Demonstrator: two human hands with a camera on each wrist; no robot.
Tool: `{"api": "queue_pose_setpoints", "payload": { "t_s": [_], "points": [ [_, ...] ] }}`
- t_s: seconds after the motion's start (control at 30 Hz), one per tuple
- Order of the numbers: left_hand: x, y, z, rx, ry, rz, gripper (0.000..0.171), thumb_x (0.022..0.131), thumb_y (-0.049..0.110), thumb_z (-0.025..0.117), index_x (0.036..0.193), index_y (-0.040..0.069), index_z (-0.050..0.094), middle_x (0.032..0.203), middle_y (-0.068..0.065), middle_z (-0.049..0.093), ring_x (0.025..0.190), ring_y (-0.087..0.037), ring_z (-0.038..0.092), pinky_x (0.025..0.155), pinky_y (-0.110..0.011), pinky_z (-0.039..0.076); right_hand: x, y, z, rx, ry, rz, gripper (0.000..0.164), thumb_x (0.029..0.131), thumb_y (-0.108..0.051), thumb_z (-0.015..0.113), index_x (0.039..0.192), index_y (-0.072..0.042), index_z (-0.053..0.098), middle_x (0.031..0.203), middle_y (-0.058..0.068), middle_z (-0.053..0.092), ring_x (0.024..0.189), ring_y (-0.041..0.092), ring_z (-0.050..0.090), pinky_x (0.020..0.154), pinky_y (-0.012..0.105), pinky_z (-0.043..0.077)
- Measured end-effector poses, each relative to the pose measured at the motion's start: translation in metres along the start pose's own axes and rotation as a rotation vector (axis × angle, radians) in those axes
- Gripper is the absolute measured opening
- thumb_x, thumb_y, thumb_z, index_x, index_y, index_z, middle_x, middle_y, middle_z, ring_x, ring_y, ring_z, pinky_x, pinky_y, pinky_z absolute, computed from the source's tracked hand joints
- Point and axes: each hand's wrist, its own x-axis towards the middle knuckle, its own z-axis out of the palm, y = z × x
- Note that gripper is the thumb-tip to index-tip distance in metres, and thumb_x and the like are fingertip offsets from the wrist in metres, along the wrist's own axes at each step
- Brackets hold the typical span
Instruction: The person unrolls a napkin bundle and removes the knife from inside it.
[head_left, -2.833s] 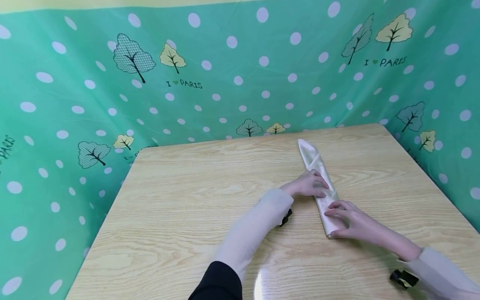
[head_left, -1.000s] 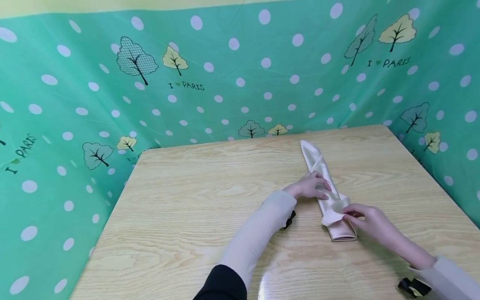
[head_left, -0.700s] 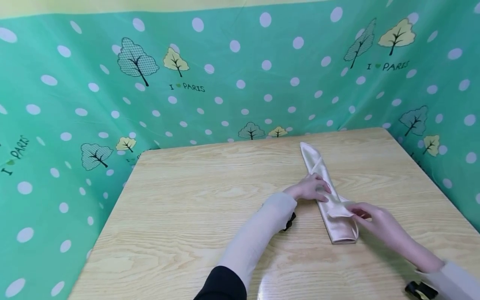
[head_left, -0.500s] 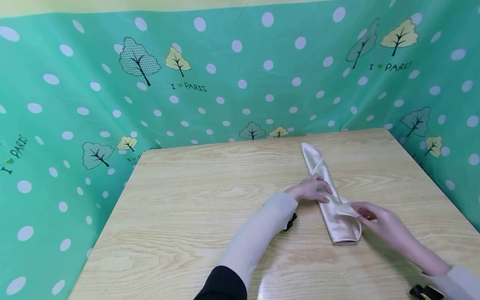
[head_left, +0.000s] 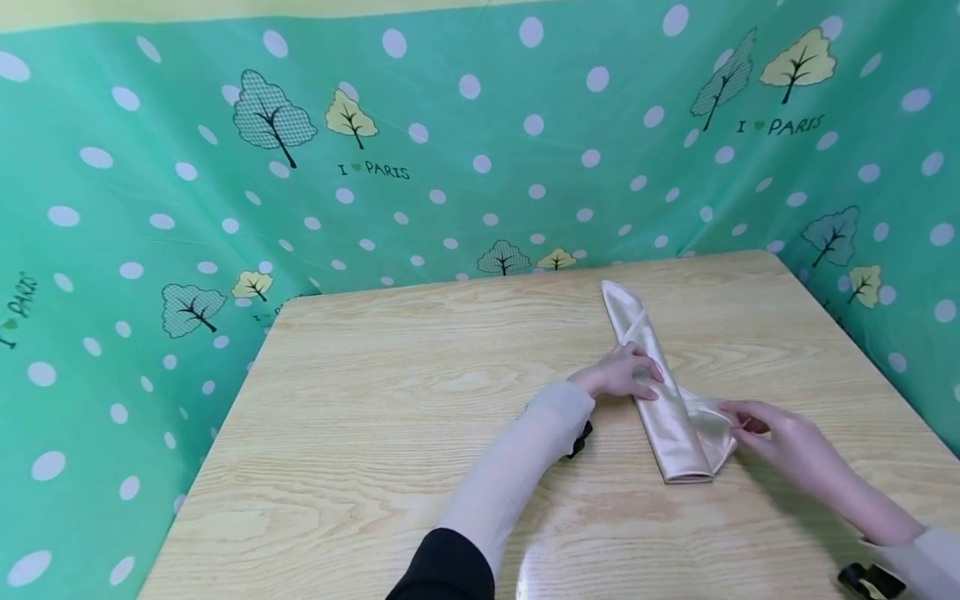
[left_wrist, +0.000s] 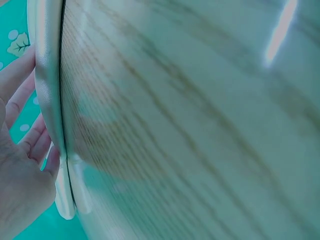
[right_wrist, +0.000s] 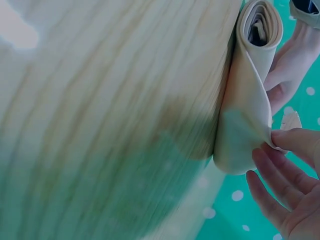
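Observation:
A shiny cream-pink satin cloth (head_left: 667, 437), rolled and folded into a long narrow strip, lies on the right half of the table in the head view. My left hand (head_left: 618, 371) presses its fingertips on the middle of the strip. Between thumb and fingers, my right hand (head_left: 787, 437) pinches a loose corner (head_left: 712, 425), pulled out to the strip's right near the near end. The right wrist view shows the cloth's coiled end (right_wrist: 261, 27) and the right hand (right_wrist: 295, 195) at the corner. In the left wrist view, the left hand (left_wrist: 25, 175) touches the cloth's edge (left_wrist: 47, 75).
The light wooden table (head_left: 375, 400) extends left and toward me. Behind it and at its sides hangs a green curtain (head_left: 450, 125) with white dots and printed trees. A small black device (head_left: 870, 579) sits at the right wrist.
My right hand has gone from resting on the strip's near end to lifting the loose corner and drawing it rightward, spreading a flap. The left hand has stayed in place on the cloth.

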Motion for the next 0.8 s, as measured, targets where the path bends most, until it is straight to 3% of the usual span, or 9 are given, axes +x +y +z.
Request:
{"api": "queue_pose_setpoints", "payload": {
  "t_s": [0.5, 0.73, 0.8],
  "points": [
    [0.0, 0.001, -0.001, -0.007, -0.01, -0.01, 0.027, 0.079, 0.038, 0.063, 0.104, 0.027, 0.061, 0.128, 0.002, 0.034, 0.118, -0.01, 0.028, 0.096, -0.022, 0.023, -0.014, 0.014, -0.013, -0.046, -0.021, 0.083, 0.034, 0.061, -0.007, 0.076, 0.093, -0.005, 0.065, 0.081, 0.005, 0.064, 0.068, 0.003, 0.054, 0.06, 0.015, 0.042],
    [-0.001, 0.001, -0.002, -0.024, -0.018, -0.018, 0.027, 0.079, 0.038, 0.063, 0.104, 0.027, 0.06, 0.129, 0.003, 0.033, 0.119, -0.009, 0.026, 0.097, -0.023, 0.023, -0.019, 0.02, -0.017, -0.078, -0.028, 0.128, 0.035, 0.06, -0.012, 0.078, 0.092, -0.004, 0.065, 0.08, 0.004, 0.062, 0.069, 0.004, 0.052, 0.054, 0.026, 0.045],
    [-0.001, 0.001, -0.001, -0.027, -0.019, -0.021, 0.028, 0.079, 0.038, 0.063, 0.104, 0.027, 0.06, 0.129, 0.003, 0.033, 0.12, -0.009, 0.026, 0.097, -0.023, 0.023, -0.02, 0.022, -0.018, -0.077, -0.009, 0.125, 0.039, 0.058, -0.013, 0.079, 0.093, -0.003, 0.064, 0.081, 0.006, 0.061, 0.07, 0.004, 0.052, 0.053, 0.024, 0.045]
  ]
}}
